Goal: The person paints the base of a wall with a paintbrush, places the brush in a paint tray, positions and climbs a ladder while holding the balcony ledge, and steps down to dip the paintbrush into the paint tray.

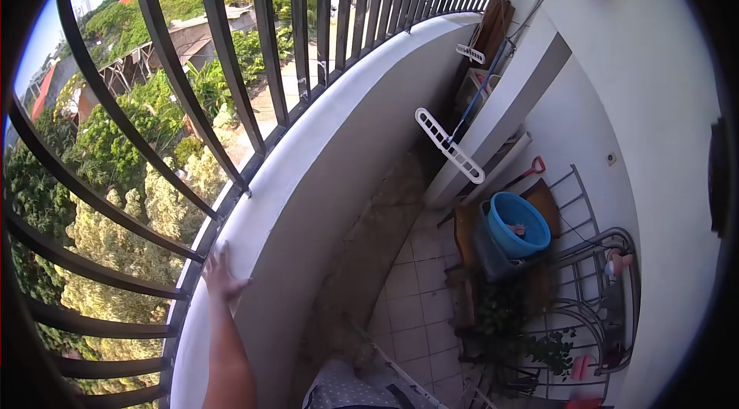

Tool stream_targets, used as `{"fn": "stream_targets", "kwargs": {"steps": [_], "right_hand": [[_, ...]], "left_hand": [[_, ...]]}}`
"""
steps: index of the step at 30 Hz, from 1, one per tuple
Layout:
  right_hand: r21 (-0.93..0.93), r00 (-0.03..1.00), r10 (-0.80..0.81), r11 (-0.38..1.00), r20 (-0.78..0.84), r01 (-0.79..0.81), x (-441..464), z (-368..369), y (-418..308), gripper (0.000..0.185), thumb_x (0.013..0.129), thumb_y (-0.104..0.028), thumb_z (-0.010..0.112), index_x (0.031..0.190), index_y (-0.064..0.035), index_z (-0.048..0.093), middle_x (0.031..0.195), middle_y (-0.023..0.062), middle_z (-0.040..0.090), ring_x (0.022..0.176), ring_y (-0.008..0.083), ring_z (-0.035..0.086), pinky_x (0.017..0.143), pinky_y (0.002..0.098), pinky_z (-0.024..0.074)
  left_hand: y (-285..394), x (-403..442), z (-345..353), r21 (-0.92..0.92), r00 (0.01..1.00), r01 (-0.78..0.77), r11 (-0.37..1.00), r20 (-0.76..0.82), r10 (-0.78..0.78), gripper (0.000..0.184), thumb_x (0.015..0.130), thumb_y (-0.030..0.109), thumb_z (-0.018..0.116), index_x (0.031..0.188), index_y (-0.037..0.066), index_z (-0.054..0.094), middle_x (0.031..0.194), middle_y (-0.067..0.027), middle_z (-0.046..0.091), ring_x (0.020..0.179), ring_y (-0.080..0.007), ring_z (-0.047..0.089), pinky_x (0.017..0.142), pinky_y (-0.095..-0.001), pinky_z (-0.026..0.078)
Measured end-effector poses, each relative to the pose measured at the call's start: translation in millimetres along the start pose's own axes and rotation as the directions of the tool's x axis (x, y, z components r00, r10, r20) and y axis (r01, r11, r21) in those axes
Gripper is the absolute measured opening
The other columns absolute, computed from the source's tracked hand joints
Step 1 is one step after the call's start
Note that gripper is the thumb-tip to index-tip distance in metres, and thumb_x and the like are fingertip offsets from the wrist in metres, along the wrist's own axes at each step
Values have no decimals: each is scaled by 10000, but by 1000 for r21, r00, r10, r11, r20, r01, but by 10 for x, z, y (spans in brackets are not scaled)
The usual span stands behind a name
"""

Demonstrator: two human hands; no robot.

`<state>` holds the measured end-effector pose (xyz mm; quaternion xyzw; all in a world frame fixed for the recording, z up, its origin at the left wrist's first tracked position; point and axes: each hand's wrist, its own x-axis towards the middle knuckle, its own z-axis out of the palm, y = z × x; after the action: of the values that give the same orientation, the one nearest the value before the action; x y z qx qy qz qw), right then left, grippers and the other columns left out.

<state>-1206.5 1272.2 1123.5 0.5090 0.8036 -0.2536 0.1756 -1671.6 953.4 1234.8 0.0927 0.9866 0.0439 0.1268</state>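
Note:
My left hand (221,278) rests on the white ledge (286,172) of the balcony wall, its fingers stretched toward the foot of the black railing (223,47) and its thumb apart. Nothing shows in its grasp. The forearm comes up from the bottom edge of the view. My right hand is out of sight. Below, at the bottom middle, part of a dotted grey garment (350,387) shows.
White slotted hangers, one nearer hanger (449,145) among them, hang right of the ledge. A blue basin (519,226) sits on a wooden chair beside a metal rack (573,274), a red-handled tool (536,165) and a leafy plant (550,349). Tiles (412,309) cover the floor.

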Motion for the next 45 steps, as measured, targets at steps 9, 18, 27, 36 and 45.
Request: {"fn": "stream_targets", "kwargs": {"steps": [9, 18, 27, 36, 45], "right_hand": [[-23, 1000, -11, 1000, -6, 11, 59, 16, -28, 182, 836, -234, 578, 768, -74, 631, 655, 137, 644, 618, 339, 645, 529, 494, 492], [-165, 987, -162, 973, 22, 163, 296, 113, -246, 183, 846, -225, 568, 769, -70, 626, 651, 140, 643, 615, 343, 645, 523, 495, 490], [-247, 887, -453, 852, 95, 462, 321, 532, -207, 185, 856, -216, 558, 770, -66, 622, 647, 143, 642, 612, 347, 646, 517, 496, 488], [277, 760, -647, 743, 61, 610, 772, 53, -2891, 236, 946, -203, 490, 809, -13, 517, 655, 204, 598, 630, 361, 649, 576, 462, 491], [542, 492, -863, 361, -114, 759, 516, -92, -4796, 313, 1000, -146, 442, 737, 6, 520, 490, 81, 504, 426, 187, 552, 458, 351, 432]], "left_hand": [[-36, 9, 42, 4, 1000, -4, 1000, -11, 4, 1344, 403, 549, 888, 1534, 359, 188, 1569, -165, 244, 1421, -392, 299, 1115, -638, 250], [-123, 32, 44, -70, 999, 25, 997, 22, -23, 1350, 376, 618, 861, 1531, 353, 215, 1555, -161, 273, 1409, -417, 311, 1120, -621, 255], [-121, 49, -106, -43, 995, 20, 999, 100, -15, 1270, 478, 658, 823, 1539, 322, 212, 1469, -235, 397, 1355, -406, 409, 1086, -535, 348], [-215, 109, -72, -63, 991, -10, 998, 130, 18, 1237, 497, 680, 797, 1525, 247, 262, 1432, -223, 443, 1279, -373, 504, 1032, -455, 438], [-261, 141, -36, -189, 987, 18, 982, 159, 13, 1203, 490, 673, 801, 1492, 210, 323, 1388, -231, 460, 1255, -401, 505, 1039, -467, 422]]}}
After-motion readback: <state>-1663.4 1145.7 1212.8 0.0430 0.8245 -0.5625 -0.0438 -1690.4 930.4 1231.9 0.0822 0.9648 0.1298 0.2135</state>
